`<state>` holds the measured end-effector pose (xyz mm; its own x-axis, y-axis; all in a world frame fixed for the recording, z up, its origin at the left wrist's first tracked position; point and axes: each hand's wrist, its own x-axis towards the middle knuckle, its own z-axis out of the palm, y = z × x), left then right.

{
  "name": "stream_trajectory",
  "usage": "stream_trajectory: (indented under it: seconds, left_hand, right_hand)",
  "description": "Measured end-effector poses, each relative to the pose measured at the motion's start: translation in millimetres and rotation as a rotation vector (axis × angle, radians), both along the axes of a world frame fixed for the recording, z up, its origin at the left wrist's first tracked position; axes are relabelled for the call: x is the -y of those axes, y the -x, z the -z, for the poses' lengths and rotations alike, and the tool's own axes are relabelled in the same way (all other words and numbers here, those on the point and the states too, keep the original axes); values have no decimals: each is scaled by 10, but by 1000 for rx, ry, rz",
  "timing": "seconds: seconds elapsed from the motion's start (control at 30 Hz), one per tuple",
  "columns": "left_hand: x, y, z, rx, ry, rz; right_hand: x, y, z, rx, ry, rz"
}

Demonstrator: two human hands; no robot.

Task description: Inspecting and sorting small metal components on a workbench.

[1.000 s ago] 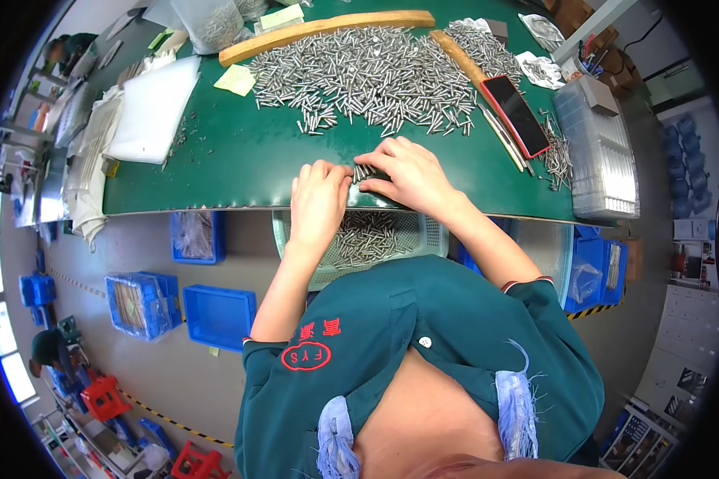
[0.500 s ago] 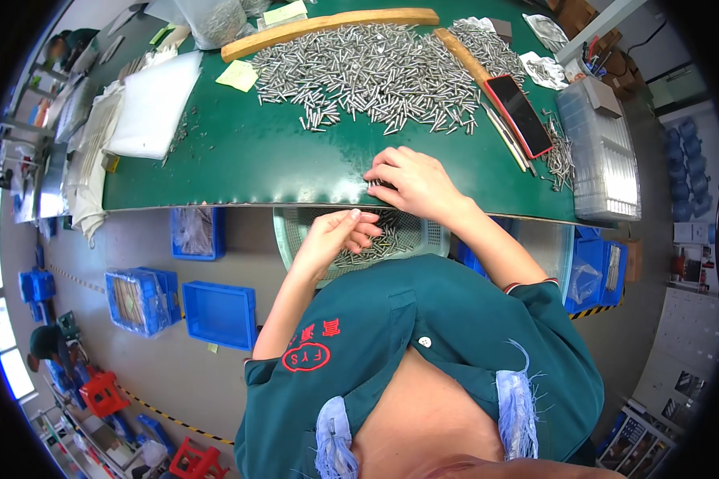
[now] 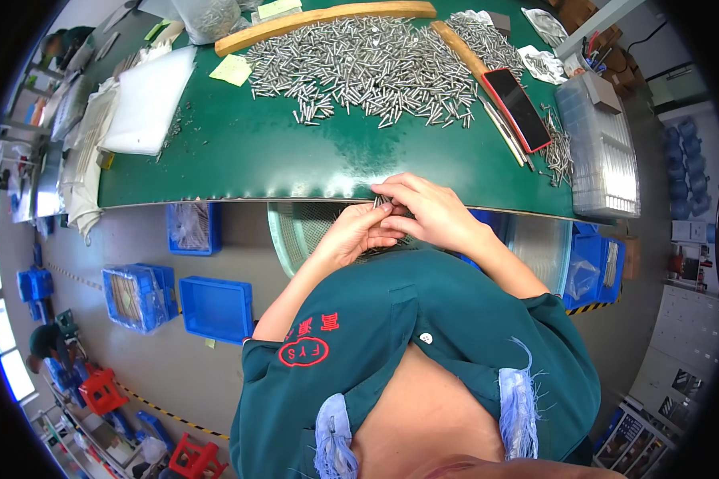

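My left hand [image 3: 361, 233] and my right hand [image 3: 433, 214] meet just at the table's near edge. Between their fingertips is a small bunch of silvery metal pins [image 3: 381, 199], partly covered by the fingers. Both hands are closed around the bunch, the left from below and the right from above. Under them, a pale green mesh basket [image 3: 286, 231] stands below the edge, its inside mostly hidden by my hands and shirt. A wide heap of the same pins [image 3: 367, 68] is spread over the green tabletop [image 3: 240, 152] farther off.
Wooden strips [image 3: 327, 20] border the heap at the back and right. A red-edged phone [image 3: 516, 110] lies beside thin pen-like tools [image 3: 503, 132]. Clear plastic trays [image 3: 595, 152] stand at the right end, white foam sheets [image 3: 148, 100] at the left. Blue crates [image 3: 216, 307] sit on the floor.
My right hand has drawn back from the tabletop to the edge, bringing pins with it. My left hand has risen rightward from over the basket to meet it.
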<state>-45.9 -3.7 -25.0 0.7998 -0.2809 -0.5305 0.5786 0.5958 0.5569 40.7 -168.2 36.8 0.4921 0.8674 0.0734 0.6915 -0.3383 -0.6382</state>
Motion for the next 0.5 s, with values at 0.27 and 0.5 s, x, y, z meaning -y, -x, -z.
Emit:
stream_trajectory:
  seconds: [0.27,0.5]
  left_hand:
    - [27,32,-123,95,-320,33]
    - [-104,38,-445,327,-637,154]
  right_hand:
    - [33,-27,75,-363,-80,80]
    - [41,4,-22,-664,-274,95]
